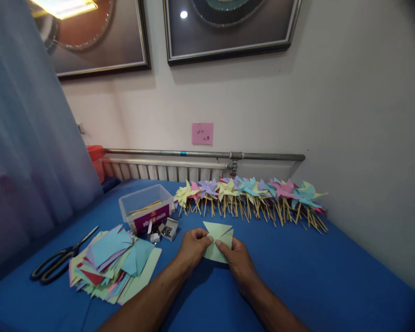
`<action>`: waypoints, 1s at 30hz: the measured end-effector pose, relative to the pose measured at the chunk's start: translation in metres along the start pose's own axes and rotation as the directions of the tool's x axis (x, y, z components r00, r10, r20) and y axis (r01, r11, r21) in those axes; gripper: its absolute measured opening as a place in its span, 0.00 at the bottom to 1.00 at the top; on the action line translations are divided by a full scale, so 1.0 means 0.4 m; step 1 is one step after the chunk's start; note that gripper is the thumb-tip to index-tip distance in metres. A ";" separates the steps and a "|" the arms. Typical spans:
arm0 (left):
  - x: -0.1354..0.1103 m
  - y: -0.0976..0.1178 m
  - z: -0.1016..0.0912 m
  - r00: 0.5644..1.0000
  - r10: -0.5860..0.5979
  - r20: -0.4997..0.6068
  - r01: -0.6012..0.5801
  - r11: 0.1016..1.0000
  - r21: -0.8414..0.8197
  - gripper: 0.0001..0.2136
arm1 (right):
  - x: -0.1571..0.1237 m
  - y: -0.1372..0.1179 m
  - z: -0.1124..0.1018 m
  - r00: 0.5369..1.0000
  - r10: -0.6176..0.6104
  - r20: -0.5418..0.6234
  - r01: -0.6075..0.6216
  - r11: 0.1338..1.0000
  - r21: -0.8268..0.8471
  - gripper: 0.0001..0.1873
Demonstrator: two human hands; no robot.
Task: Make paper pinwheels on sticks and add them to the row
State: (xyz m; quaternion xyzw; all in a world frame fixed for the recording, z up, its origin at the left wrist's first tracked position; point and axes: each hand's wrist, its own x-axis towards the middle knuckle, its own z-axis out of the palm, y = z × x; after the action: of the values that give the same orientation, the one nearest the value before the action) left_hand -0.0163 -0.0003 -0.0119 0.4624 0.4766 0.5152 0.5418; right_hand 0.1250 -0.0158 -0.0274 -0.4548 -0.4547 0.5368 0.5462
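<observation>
A pale green paper square with slits cut in from its corners is held up over the blue table. My left hand pinches its left edge, thumb on the front. From the right side my right hand grips the same sheet, its thumb also on the front near the middle. Both hands' other fingers are partly hidden behind the paper. Left of my left hand lie small open boxes of metal pins and a loose pile of coloured paper squares, some with cut slits.
Black-handled scissors lie left of the paper pile. A clear plastic box holds thin wooden sticks. Finished paper pinwheels on sticks line the table's back. Behind run a metal pipe and the wall; a blue curtain hangs left.
</observation>
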 end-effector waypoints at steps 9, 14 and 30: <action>0.001 -0.003 -0.001 1.000 0.003 0.005 -0.003 1.000 0.002 0.13 | 0.006 0.016 -0.005 1.000 -0.014 0.007 0.014 1.000 -0.003 0.27; 0.007 -0.013 -0.003 1.000 0.001 0.024 -0.001 1.000 -0.017 0.15 | 0.009 0.026 -0.008 0.999 0.002 0.039 -0.002 1.000 0.005 0.28; -0.006 -0.010 0.011 0.999 -0.046 0.009 0.046 0.999 0.018 0.10 | 0.006 -0.028 -0.013 0.975 -0.181 -0.125 0.176 0.983 -0.051 0.21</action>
State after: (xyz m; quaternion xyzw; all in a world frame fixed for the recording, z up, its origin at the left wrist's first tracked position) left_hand -0.0114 -0.0028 -0.0153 0.4586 0.4893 0.4962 0.5514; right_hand 0.1319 -0.0138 -0.0171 -0.4566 -0.4678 0.4458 0.6115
